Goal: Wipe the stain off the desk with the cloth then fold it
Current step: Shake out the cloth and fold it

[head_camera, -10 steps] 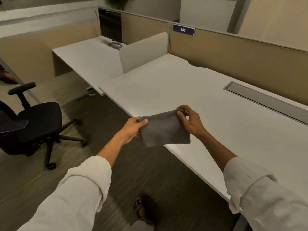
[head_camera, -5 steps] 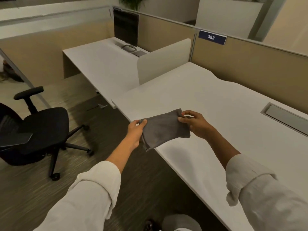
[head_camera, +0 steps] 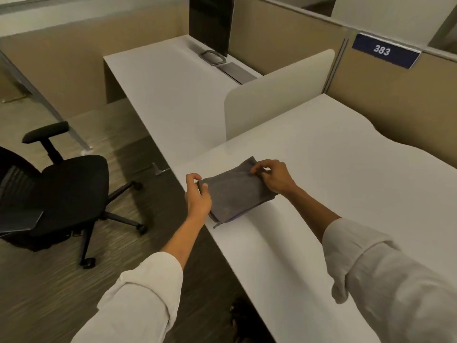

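Note:
A grey cloth (head_camera: pixel 235 191), folded into a small rectangle, lies on the white desk (head_camera: pixel 333 194) close to its left front corner. My left hand (head_camera: pixel 197 196) pinches the cloth's near left corner at the desk edge. My right hand (head_camera: pixel 272 177) pinches the far right corner with thumb and fingers. Layered edges of the fold show along the cloth's near side. I see no stain on the desk surface.
A black office chair (head_camera: pixel 57 194) stands on the floor to the left. A low divider panel (head_camera: pixel 279 95) separates this desk from the neighbouring desk (head_camera: pixel 168 95), which carries a monitor (head_camera: pixel 210 23). Beige partition walls with a "383" sign (head_camera: pixel 382 50) run behind.
The cloth was held in the air between both hands over the desk edge; now it rests flat on the desk, both hands still pinching its corners. The camera has moved closer.

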`<state>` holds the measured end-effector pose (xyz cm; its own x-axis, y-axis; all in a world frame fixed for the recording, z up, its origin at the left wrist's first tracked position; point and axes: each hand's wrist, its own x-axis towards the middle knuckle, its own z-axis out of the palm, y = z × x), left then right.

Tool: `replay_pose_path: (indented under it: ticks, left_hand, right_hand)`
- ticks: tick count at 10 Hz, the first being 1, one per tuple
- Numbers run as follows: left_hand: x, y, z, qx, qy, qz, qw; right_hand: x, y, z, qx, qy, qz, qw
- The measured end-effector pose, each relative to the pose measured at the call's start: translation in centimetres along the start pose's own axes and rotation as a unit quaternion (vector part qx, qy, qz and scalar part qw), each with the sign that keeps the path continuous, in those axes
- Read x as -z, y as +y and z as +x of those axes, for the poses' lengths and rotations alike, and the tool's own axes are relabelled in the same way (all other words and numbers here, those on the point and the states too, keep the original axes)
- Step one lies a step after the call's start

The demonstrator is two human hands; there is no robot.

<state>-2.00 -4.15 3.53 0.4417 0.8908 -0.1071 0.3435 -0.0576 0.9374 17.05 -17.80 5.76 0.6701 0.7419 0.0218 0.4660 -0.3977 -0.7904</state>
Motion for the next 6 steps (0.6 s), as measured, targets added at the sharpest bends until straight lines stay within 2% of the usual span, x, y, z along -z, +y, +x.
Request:
replay_pose_path:
  ticks: [1,3,4,5,6]
  left_hand:
    - [-1.5,0.0,4.3,-0.011,0.039,0.058,0.997]
    - [-2.6,-0.7,9.9,-0.022,0.074,0.123,0.989]
    - [-2.5,-1.1,11.0,-0.031,0.092,0.147,0.984]
    - [-1.8,-1.9,10.6,-0.077,0.096,0.201,0.972]
    - [-1.2,-2.0,10.1,-0.116,0.077,0.217,0.966]
  right_hand:
    - [-1.6,0.7,5.5,-0.010,-0.047,-0.044,0.998]
    - [-4.5,1.9,11.3,0.039,-0.129,-0.100,0.986]
    - [-5.4,2.5,12.8,0.037,-0.147,-0.167,0.974]
    - [-5.7,2.2,12.5,0.015,-0.128,-0.295,0.947]
    - [-5.5,1.9,11.6,0.011,-0.110,-0.307,0.945]
